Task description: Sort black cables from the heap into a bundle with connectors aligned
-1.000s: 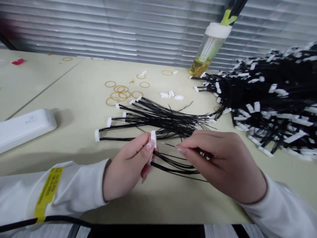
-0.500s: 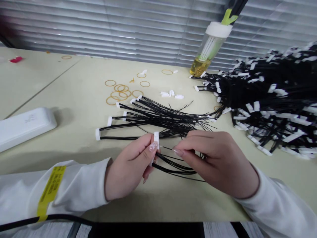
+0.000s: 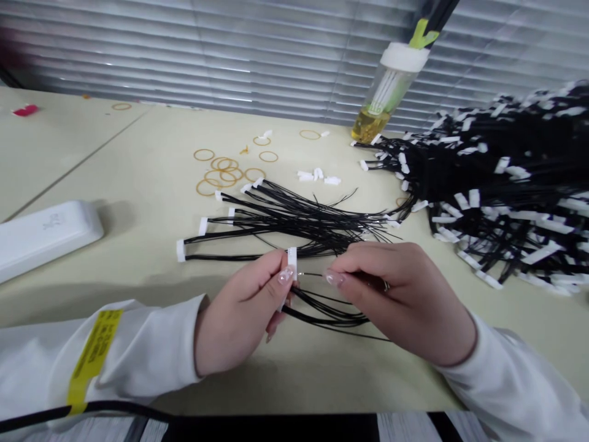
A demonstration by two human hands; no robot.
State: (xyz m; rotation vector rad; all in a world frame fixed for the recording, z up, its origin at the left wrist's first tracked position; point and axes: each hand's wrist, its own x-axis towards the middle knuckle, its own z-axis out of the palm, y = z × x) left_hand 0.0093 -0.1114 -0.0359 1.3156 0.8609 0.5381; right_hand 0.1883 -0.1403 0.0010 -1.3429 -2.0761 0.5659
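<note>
Rubber bands (image 3: 219,178) lie on the pale tabletop (image 3: 115,153) between a white plastic case (image 3: 46,239) and a bottle (image 3: 375,101) of yellow liquid.

Soft window daylight, fisheye-bent edges

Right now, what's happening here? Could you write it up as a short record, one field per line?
Left hand: pinches an upright white connector
Right hand: pinches a thin wire beside that connector
Below the hands: loose black wires
Just ahead: a bundle of black wires with white connectors
To the right: a large heap of similar wired connectors
Also on the beige table: rubber bands, a bottle with yellow liquid
</note>
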